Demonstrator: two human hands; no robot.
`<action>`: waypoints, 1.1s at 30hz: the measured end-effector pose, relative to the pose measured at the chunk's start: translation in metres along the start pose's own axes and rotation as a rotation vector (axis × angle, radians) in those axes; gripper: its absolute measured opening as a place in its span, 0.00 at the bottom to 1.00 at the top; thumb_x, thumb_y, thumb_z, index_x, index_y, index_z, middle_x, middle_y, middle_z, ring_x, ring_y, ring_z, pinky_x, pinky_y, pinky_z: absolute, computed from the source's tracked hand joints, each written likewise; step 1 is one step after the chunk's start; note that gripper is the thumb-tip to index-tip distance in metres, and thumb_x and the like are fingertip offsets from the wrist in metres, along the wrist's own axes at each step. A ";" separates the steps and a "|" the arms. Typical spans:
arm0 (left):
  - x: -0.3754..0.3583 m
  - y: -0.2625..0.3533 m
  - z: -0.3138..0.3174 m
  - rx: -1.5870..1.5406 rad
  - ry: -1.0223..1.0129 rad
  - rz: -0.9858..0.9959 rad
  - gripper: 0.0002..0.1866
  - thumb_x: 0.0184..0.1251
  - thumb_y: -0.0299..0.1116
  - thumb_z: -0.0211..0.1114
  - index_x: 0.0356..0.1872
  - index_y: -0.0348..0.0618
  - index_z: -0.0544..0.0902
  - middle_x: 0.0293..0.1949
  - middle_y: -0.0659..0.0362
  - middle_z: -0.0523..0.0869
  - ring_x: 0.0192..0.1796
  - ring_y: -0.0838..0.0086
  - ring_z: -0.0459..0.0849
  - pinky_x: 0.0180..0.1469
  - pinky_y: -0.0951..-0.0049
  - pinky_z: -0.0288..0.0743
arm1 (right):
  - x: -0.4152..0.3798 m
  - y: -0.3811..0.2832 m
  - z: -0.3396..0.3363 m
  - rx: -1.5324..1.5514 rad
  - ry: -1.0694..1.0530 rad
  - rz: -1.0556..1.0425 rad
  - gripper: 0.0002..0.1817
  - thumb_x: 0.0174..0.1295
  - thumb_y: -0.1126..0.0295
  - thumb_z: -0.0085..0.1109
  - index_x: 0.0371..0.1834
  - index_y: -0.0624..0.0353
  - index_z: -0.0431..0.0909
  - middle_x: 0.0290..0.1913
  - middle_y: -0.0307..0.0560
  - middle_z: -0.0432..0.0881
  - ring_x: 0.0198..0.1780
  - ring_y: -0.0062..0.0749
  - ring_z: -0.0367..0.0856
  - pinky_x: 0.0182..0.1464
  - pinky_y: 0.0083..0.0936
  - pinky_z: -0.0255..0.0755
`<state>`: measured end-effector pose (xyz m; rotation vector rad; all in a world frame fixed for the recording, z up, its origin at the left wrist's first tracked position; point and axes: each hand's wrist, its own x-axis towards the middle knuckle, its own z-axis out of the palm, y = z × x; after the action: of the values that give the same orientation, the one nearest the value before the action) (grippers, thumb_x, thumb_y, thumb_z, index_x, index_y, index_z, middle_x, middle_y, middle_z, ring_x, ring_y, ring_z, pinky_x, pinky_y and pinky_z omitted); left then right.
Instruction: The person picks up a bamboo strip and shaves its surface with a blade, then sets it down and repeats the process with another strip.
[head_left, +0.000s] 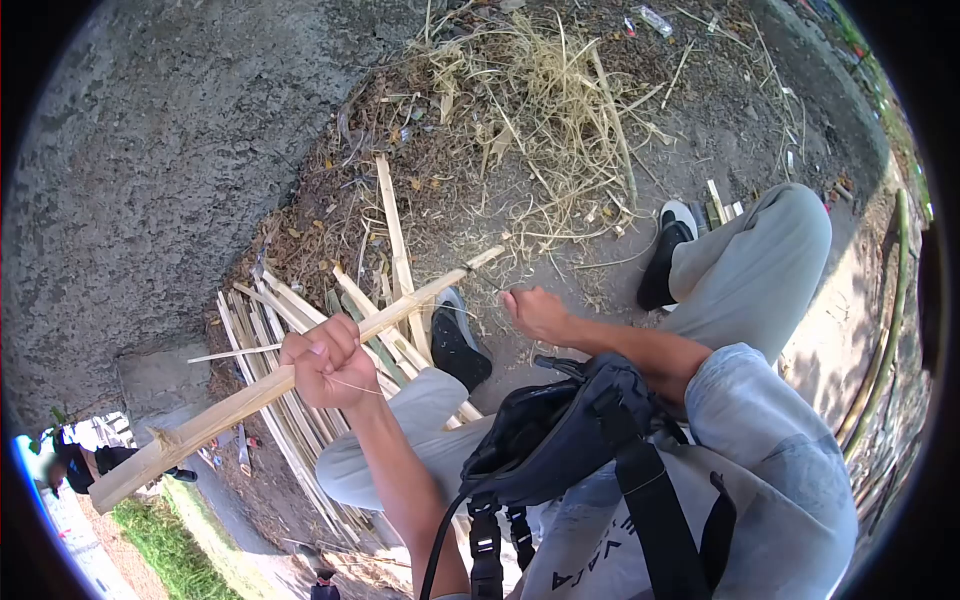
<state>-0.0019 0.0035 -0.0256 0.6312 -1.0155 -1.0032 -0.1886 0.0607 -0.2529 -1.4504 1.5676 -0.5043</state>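
A long pale split-bamboo strip (225, 412) runs diagonally from lower left up toward the middle. Its near end is broad, and a rough node shows there; a dark mark lies close to the far tip. My left hand (328, 362) is wrapped round the strip. A thin sliver (232, 353) sticks out to the left of that fist, and a fine fibre hangs by the wrist. My right hand (540, 316) is closed, apart from the strip and to the right of its far end. Whatever its fingers hold, if anything, is too small to make out.
Several split strips (275, 345) lie piled beneath my left arm. Curly shavings (545, 110) cover the ground ahead. A rough concrete slab (190, 150) borders the left. My shoes (460, 345) flank the work area, and a dark bag (560, 430) hangs at my front. Long poles lie far right.
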 end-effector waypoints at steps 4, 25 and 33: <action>0.004 -0.001 -0.004 0.009 0.059 -0.011 0.15 0.52 0.23 0.48 0.14 0.52 0.54 0.06 0.65 0.54 0.11 0.80 0.44 0.19 0.73 0.46 | -0.018 -0.048 -0.028 0.024 -0.034 -0.042 0.25 0.75 0.53 0.39 0.41 0.64 0.80 0.29 0.71 0.82 0.36 0.70 0.82 0.45 0.59 0.76; -0.014 0.002 -0.007 0.042 0.036 0.009 0.15 0.52 0.25 0.50 0.15 0.52 0.54 0.07 0.65 0.54 0.11 0.79 0.46 0.19 0.73 0.48 | 0.003 -0.013 0.007 -0.111 0.034 -0.075 0.24 0.74 0.52 0.41 0.39 0.64 0.77 0.25 0.68 0.81 0.31 0.70 0.82 0.42 0.59 0.76; -0.007 -0.004 0.003 0.007 0.020 0.027 0.14 0.53 0.23 0.49 0.15 0.51 0.56 0.06 0.64 0.54 0.11 0.80 0.46 0.18 0.72 0.48 | -0.025 -0.074 -0.022 -0.031 -0.057 -0.153 0.20 0.72 0.56 0.46 0.39 0.64 0.76 0.29 0.68 0.82 0.34 0.68 0.82 0.42 0.58 0.76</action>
<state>-0.0072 0.0080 -0.0309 0.6304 -1.0080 -0.9681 -0.1678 0.0617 -0.1742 -1.6023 1.4325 -0.5250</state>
